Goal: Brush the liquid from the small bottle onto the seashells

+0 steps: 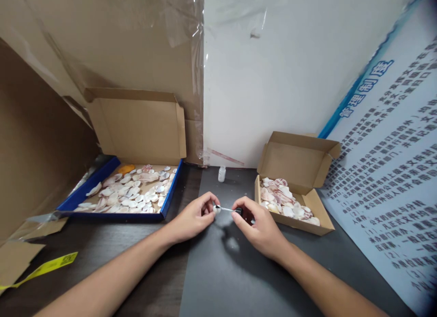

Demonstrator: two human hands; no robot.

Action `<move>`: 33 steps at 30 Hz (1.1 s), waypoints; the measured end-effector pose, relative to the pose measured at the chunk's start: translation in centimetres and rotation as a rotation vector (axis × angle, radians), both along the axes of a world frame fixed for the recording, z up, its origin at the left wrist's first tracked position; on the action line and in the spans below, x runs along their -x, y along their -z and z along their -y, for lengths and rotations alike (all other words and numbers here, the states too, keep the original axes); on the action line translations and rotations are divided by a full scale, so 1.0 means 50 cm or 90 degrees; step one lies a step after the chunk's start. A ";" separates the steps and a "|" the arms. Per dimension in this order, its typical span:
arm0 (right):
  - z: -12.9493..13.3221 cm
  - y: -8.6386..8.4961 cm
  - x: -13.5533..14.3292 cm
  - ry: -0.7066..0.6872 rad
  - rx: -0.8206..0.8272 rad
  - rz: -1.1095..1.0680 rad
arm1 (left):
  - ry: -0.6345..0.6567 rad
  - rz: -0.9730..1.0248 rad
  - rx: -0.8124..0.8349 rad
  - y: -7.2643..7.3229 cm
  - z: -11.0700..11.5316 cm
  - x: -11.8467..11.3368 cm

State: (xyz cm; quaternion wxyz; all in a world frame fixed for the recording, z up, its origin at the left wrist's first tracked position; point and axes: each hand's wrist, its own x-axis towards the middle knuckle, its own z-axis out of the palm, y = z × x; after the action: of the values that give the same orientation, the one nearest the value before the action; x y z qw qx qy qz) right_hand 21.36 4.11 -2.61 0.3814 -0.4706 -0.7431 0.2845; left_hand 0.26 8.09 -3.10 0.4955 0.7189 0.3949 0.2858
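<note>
My left hand [193, 219] pinches a small white shell [216, 209] between thumb and fingertips. A thin white brush [226, 209] with a black cap as its handle is in the closed fingers of my right hand [259, 223]. Its dark tip is at the shell and seems to touch it. Behind my hands stands a small clear bottle [221, 174] with no cap on it and whitish contents. Both hands are just above the dark grey mat [218, 280].
To the left, an open blue-sided cardboard box [172, 185] holds many shells. A smaller open brown box [300, 224] with shells stands at the right. A yellow strip [48, 267] lies front left. Cardboard and white panels close the back; a printed poster [385, 171] borders the right.
</note>
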 end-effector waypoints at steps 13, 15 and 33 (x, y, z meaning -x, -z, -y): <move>0.000 0.001 0.001 0.006 -0.007 -0.009 | -0.001 0.000 -0.004 -0.002 0.001 0.001; 0.000 0.001 0.001 0.003 -0.010 -0.008 | -0.001 0.005 -0.005 -0.001 0.001 0.001; -0.001 0.001 0.000 0.010 0.013 0.018 | -0.004 -0.006 -0.002 -0.003 0.002 -0.001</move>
State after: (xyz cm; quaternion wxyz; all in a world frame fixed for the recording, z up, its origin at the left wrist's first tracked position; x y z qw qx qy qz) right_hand 21.36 4.17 -2.66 0.3681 -0.4840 -0.7419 0.2826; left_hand 0.31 8.01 -2.96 0.4916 0.7197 0.3994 0.2843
